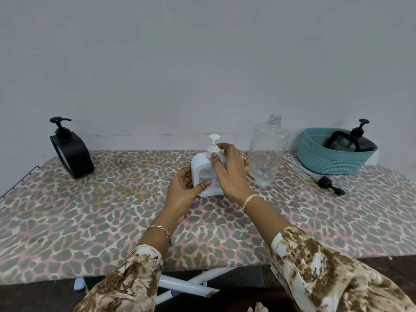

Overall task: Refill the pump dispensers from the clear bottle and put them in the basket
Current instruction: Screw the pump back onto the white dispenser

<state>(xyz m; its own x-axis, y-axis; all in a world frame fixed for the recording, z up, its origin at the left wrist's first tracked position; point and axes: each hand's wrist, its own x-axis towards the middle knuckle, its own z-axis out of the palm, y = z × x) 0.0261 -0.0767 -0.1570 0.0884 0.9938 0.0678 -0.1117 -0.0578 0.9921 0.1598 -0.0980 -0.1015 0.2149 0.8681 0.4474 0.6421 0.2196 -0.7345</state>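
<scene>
A white pump dispenser (200, 163) stands upright at the middle of the table. My left hand (184, 188) grips its lower body from the left, thumb across its clear window. My right hand (231, 172) holds the white pump collar at the top with thumb and fingers. Just right of it stands the clear bottle (267, 152), uncapped, with a little liquid at the bottom. A black pump dispenser (72, 152) stands at the far left. Another black dispenser (353, 140) lies tilted in the teal basket (333, 161) at the back right.
A loose black pump head with its long clear tube (328, 185) lies on the leopard-print table cover (112, 221), in front of the basket. A grey wall runs right behind the table. White folding legs show under the table's front edge.
</scene>
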